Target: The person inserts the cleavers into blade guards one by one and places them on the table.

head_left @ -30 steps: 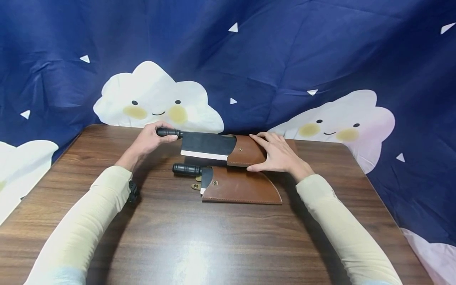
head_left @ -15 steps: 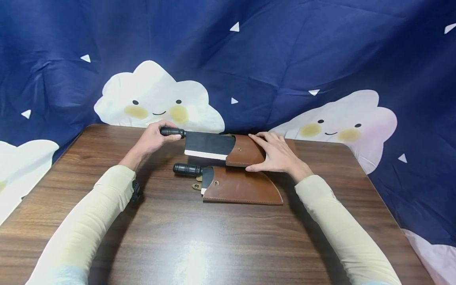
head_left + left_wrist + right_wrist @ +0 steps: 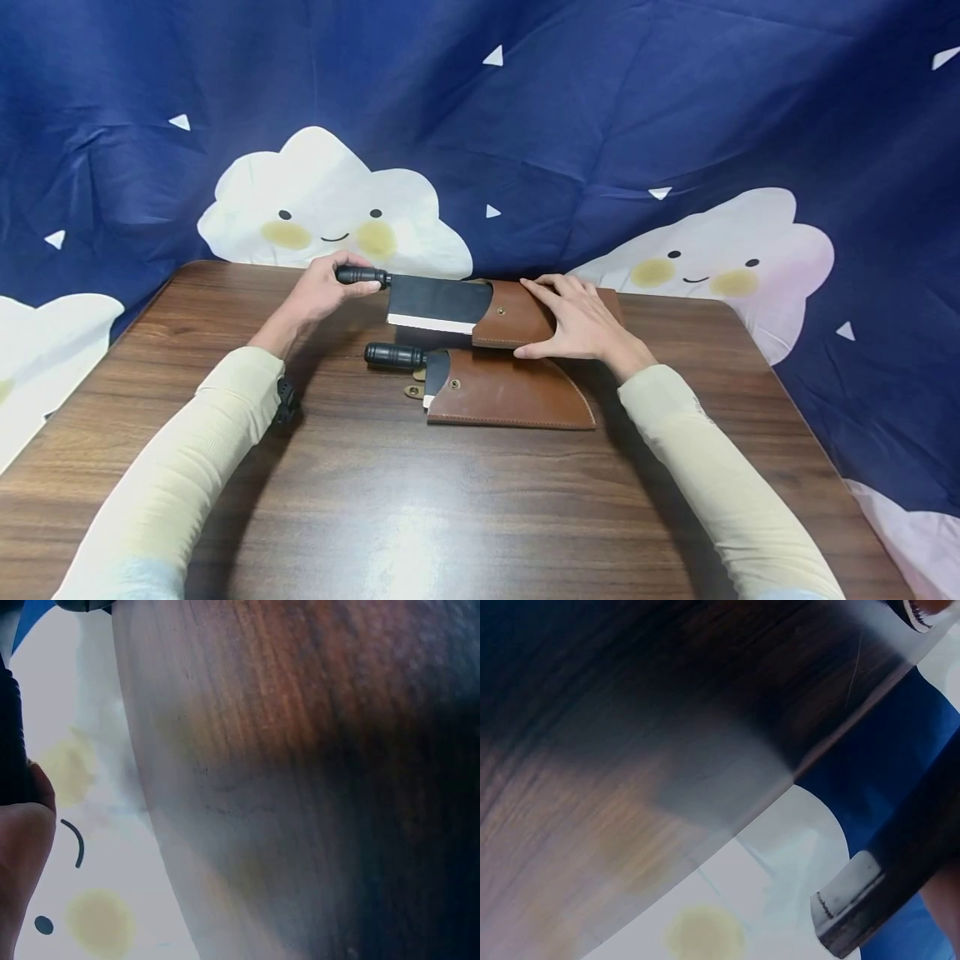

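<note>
"How's the left hand [image 3: 317,293]?"
"Stretched forward, it pinches the far cleaver [image 3: 438,300] by its black handle [image 3: 362,276]."
"Where's that cleaver?"
"Partly inside the brown sheath [image 3: 513,315]."
"The right hand [image 3: 583,323]?"
"Spread wide, it grips the sheath by opposite edges."

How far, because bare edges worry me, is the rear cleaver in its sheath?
Partly in: bare blade shows between its handle and the sheath.
</note>
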A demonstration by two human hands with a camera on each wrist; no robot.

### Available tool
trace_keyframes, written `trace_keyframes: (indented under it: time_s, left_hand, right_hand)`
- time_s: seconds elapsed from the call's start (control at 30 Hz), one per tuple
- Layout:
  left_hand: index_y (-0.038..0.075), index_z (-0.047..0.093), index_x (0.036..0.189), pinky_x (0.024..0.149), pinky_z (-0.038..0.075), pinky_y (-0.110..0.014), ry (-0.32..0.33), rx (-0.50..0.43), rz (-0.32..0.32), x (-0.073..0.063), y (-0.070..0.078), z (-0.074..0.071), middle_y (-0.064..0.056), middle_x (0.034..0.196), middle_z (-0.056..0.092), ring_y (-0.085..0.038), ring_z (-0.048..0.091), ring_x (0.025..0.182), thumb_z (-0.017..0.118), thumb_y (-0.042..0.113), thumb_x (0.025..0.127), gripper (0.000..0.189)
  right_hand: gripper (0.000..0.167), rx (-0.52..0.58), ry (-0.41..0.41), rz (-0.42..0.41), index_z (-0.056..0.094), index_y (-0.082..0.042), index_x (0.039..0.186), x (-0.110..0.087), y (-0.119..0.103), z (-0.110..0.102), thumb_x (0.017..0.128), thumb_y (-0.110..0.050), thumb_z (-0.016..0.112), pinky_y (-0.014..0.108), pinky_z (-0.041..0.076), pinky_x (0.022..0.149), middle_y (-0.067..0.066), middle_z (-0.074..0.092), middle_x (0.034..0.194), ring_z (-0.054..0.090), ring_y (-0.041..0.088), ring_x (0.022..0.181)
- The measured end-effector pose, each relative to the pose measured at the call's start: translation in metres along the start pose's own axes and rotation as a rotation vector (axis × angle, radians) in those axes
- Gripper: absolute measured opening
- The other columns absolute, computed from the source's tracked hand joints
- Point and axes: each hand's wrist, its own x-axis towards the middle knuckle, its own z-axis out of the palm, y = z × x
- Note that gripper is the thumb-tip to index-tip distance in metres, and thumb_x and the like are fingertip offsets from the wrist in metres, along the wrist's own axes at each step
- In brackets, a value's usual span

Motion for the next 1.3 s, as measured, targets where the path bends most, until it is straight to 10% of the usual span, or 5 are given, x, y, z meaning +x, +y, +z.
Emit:
trace_keyframes:
  time_s: [1.3]
  left_hand:
    - [-0.002, 0.064, 0.122, 0.08, 0.05, -0.023, 0.026, -0.019, -0.011, 0.004, 0.002, 0.011, -0.016, 0.119, 0.061, -0.022, 0.059, 0.099, 0.082, 0.013, 0.087, 0.042]
  right_hand:
    - [0.119, -0.016, -0.011, -0.017, 0.044, -0.016, 0.155, 0.015, -0.02, -0.005, 0.063, -0.087, 0.07, 0.051, 0.029, 0.1, 0.01, 0.048, 0.141, 0.042, 0.031, 0.126]
